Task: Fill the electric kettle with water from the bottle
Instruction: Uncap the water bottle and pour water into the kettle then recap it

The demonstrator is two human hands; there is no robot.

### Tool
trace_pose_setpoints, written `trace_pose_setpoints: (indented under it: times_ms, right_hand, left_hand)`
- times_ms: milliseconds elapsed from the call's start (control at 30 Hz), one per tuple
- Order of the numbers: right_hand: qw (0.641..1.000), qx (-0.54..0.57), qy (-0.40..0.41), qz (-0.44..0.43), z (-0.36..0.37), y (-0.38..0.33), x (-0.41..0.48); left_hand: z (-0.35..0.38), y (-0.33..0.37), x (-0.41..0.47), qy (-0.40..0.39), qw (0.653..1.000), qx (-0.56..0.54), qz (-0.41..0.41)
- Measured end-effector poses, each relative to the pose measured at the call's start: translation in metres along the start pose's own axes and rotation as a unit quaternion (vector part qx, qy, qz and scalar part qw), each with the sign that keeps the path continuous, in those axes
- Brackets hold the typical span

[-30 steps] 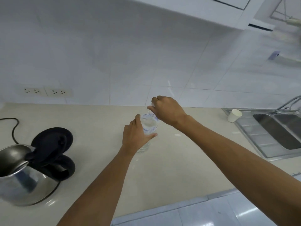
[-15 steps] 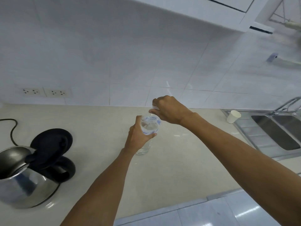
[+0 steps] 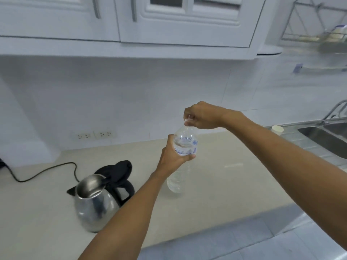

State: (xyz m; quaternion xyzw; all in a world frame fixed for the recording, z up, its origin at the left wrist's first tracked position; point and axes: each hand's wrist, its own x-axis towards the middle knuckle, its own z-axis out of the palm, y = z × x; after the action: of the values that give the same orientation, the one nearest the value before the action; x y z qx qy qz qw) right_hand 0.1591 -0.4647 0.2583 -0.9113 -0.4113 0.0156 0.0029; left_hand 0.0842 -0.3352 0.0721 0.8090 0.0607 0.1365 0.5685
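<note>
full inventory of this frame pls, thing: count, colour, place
water bottle: 1, clear with blue-printed label, held up above the counter at centre
bottle cap: 1, white, at the bottle's top, pinched in fingers
electric kettle: 1, steel with black handle and black lid flipped open, on the counter, left of the bottle
power cord: 1, black, runs from the kettle off to the left
wall sockets: 2, white, on the wall above the counter
paper cup: 1, white, beside the sink
sink: 1, steel, far right
counter: 1, beige
upper cabinets: white, top
left hand: 1, gripping the bottle's body
right hand: 1, on the cap
</note>
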Motion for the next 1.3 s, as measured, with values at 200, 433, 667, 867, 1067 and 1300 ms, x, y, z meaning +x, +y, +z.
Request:
trace_pose_setpoints:
  times_ms: [200,433,667,867,1067,1300]
  right_hand:
    - [0.997,-0.02,0.062,0.051,-0.036,-0.076,-0.013]
    - [0.972,-0.086,0.139,0.17,-0.046,-0.169,-0.019]
    - [0.993,-0.018,0.059,0.102,-0.066,-0.236,-0.017]
    - [1.0,0.005,-0.005,0.031,-0.071,-0.28,-0.001]
    - [0.997,0.035,-0.026,-0.065,-0.075,-0.311,0.011]
    - [0.989,0.083,-0.02,-0.124,-0.059,-0.32,0.022]
  left_hand:
    - [-0.059,0.039,-0.046,-0.015,1.0,-0.01,0.014]
    - [-0.125,0.059,-0.103,-0.004,0.999,0.015,0.029]
    - [-0.192,0.053,-0.146,0.035,0.999,0.026,0.028]
    - [-0.243,0.043,-0.171,0.065,0.996,0.062,0.019]
    - [-0.284,0.025,-0.185,0.091,0.992,0.084,0.01]
    - [-0.319,0.005,-0.192,0.078,0.987,0.143,0.002]
